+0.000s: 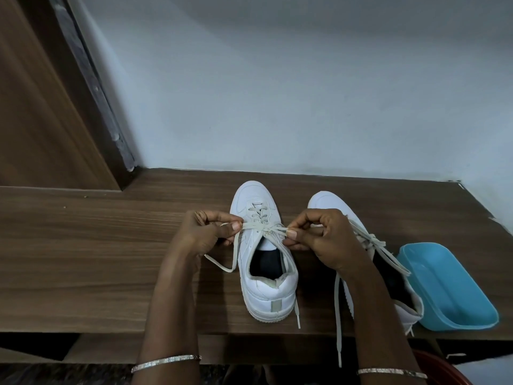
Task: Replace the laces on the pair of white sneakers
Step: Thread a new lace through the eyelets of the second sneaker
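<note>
Two white sneakers stand on a brown wooden table (pixel 97 245), toes pointing away from me. The left sneaker (pixel 263 284) has a pale lace (pixel 259 215) crossed through its eyelets and knotted at the top. My left hand (pixel 205 232) pinches the lace's left loop beside the knot. My right hand (pixel 322 240) pinches the right loop. Loose lace ends trail off on both sides of this shoe. The right sneaker (pixel 327 201) is partly hidden behind my right hand, and its own lace (pixel 383 248) hangs over the table's front edge.
A light blue plastic tub (pixel 449 290) sits at the table's right front corner, touching the right sneaker. A blue-grey wall runs along the back edge. A wooden door and frame (pixel 41 107) stand at the left. Something red (pixel 444 368) shows below the table edge.
</note>
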